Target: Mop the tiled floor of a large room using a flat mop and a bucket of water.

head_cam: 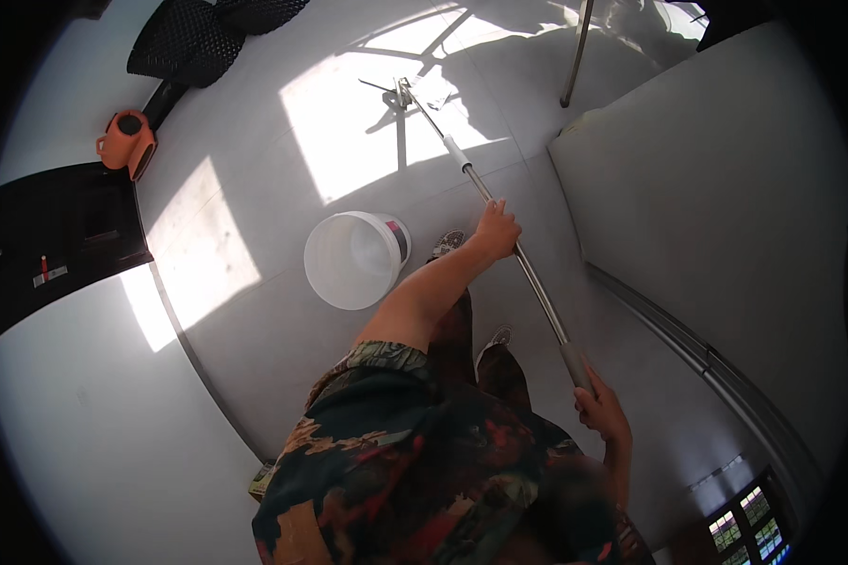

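Both my hands grip a long metal mop pole [540, 289] that slants away across the grey floor. My left hand [498, 229] is wrapped around its middle, below a white collar on the pole. Lower down, my right hand [603, 409] holds the grey grip at the near end. At the far end the mop head [403, 93] rests in a bright sunlit patch, with a pale cloth-like piece [432, 88] beside it; glare hides its detail. Left of my feet is a white plastic bucket [311, 265], its open mouth showing a pale inside. I cannot tell whether it holds water.
An orange floor blower [121, 141] stands by the left wall, near black mesh seating [184, 42]. A large pale panel [699, 176] and a metal rail [678, 346] border the right side. A thin post [576, 56] rises at the far right. A small box [261, 480] lies lower left.
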`<action>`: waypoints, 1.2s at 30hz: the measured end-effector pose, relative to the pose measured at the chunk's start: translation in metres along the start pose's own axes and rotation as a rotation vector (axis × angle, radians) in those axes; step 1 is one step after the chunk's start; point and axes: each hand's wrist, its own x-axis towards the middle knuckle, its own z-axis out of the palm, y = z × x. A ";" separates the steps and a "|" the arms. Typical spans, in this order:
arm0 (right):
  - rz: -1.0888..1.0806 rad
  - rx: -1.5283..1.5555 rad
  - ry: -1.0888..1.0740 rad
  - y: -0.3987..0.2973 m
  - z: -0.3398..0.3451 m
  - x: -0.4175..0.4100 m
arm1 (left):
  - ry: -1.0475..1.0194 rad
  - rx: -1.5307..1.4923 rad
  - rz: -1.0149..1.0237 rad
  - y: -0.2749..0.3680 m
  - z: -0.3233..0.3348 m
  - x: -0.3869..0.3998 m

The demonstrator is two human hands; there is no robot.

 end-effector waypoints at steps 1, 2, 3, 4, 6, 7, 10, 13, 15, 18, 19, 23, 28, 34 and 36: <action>0.016 -0.047 0.010 0.024 -0.009 -0.019 | -0.029 0.016 0.031 0.031 0.008 -0.011; 0.032 -0.094 0.020 0.048 -0.019 -0.038 | -0.027 0.018 0.027 0.059 0.016 -0.017; 0.035 -0.092 0.019 0.074 -0.029 -0.061 | -0.137 0.002 0.060 0.089 0.024 -0.026; 0.061 -0.112 0.058 0.100 -0.042 -0.080 | -0.244 -0.013 0.092 0.119 0.030 -0.034; 0.081 -0.130 0.103 0.144 -0.067 -0.119 | -0.206 -0.039 0.199 0.187 0.040 -0.061; 0.137 -0.127 0.123 0.163 -0.076 -0.142 | -0.266 -0.069 0.225 0.217 0.044 -0.070; 0.249 -0.103 0.164 0.206 -0.096 -0.211 | -0.381 -0.124 0.331 0.300 0.051 -0.101; 0.339 -0.116 0.204 0.246 -0.114 -0.261 | -0.322 -0.189 0.474 0.361 0.068 -0.131; 0.389 -0.145 0.225 0.271 -0.120 -0.289 | -0.355 -0.238 0.489 0.393 0.074 -0.146; 0.377 -0.108 0.255 0.296 -0.118 -0.326 | -0.395 -0.280 0.524 0.429 0.080 -0.178; 0.393 -0.109 0.262 0.302 -0.116 -0.338 | -0.406 -0.279 0.537 0.436 0.082 -0.191; 0.423 -0.148 0.296 0.318 -0.099 -0.368 | -0.271 -0.387 0.518 0.451 0.096 -0.247; 0.464 -0.084 0.284 0.357 -0.063 -0.387 | -0.265 -0.518 0.502 0.467 0.136 -0.316; 0.491 -0.113 0.107 0.320 -0.133 -0.307 | -0.312 -0.570 0.366 0.470 0.172 -0.286; 0.484 -0.142 0.103 0.324 -0.138 -0.287 | -0.340 -0.586 0.327 0.459 0.179 -0.284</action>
